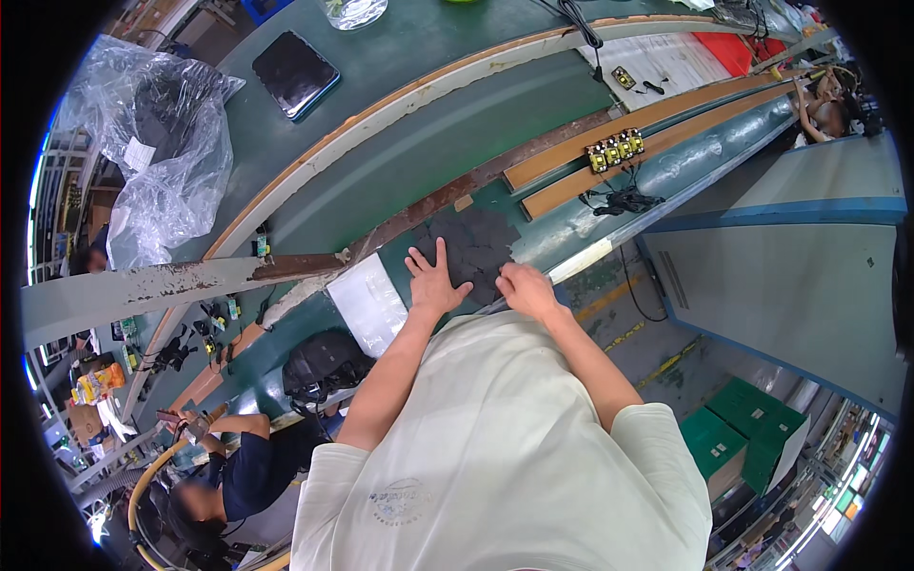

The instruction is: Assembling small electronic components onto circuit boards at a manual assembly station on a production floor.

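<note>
A loose pile of thin, flat dark grey pieces (466, 238) lies on the green bench in front of me. My left hand (435, 285) rests at the pile's left side with its fingers spread and the thumb pointing toward the pieces. At the right edge of the pile, beside the bench's front edge, my right hand (528, 291) has its fingers curled together. Whatever may be between those fingertips is hidden. A white, flat plastic-wrapped packet (369, 303) lies just left of my left hand.
Wooden rails (557, 197) run along the bench to the right, carrying a row of yellow-black parts (615, 150) and black cables (624, 200). A metal post (181, 290) crosses on the left, near a black backpack (324, 366). A co-worker (257, 466) sits lower left; green boxes (752, 423) stand lower right.
</note>
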The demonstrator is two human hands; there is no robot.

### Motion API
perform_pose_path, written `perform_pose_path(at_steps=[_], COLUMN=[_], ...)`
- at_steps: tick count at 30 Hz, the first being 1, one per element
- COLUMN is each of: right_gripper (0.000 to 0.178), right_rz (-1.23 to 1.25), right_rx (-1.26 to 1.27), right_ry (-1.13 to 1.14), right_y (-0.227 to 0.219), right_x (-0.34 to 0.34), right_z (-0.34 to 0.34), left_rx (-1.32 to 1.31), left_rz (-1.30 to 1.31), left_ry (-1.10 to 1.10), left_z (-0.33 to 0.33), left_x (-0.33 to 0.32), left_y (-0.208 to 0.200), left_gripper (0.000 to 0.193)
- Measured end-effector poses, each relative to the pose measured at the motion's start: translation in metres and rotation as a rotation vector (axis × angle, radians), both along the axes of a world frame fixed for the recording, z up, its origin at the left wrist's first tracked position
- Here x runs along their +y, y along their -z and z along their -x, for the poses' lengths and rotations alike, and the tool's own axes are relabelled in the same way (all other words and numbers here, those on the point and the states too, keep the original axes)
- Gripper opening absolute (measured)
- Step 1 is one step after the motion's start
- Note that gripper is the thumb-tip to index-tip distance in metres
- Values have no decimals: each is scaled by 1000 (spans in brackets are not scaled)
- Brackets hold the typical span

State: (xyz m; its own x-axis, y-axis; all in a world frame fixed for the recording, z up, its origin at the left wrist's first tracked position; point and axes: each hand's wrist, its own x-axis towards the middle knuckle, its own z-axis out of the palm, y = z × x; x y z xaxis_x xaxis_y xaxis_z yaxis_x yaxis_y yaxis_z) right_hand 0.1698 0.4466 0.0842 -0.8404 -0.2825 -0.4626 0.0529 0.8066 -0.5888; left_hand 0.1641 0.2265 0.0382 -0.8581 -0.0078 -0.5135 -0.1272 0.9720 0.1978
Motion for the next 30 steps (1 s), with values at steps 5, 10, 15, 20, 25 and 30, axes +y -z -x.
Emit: perform_pose_path(at_steps=[5, 10, 15, 20, 25, 30], right_gripper=[28, 29, 28, 27, 26, 26], right_rz=[29, 51, 26, 72, 83, -5], right_rx=[-101, -29, 103, 267, 130, -31], right_ry=[-223, -311, -303, -160, -13, -106], right_y=[14, 46, 59, 65, 28, 34], right_x=[-3, -4, -4, 0, -3, -5], right_z=[-27, -36, -32, -30, -24, -33], left_rx=[-95, -111, -100, -39, 33, 41], left_rz=[-34, -18, -25, -54, -63, -75], left_ry=[71, 83, 67, 47, 19, 15], left_z=[5, 6, 4, 2, -1, 0], left_x=[-12, -12, -12, -12, -14, -14], left_y=[-1, 0, -2, 1, 10, 10], left_gripper=[129, 132, 131, 126, 118, 115])
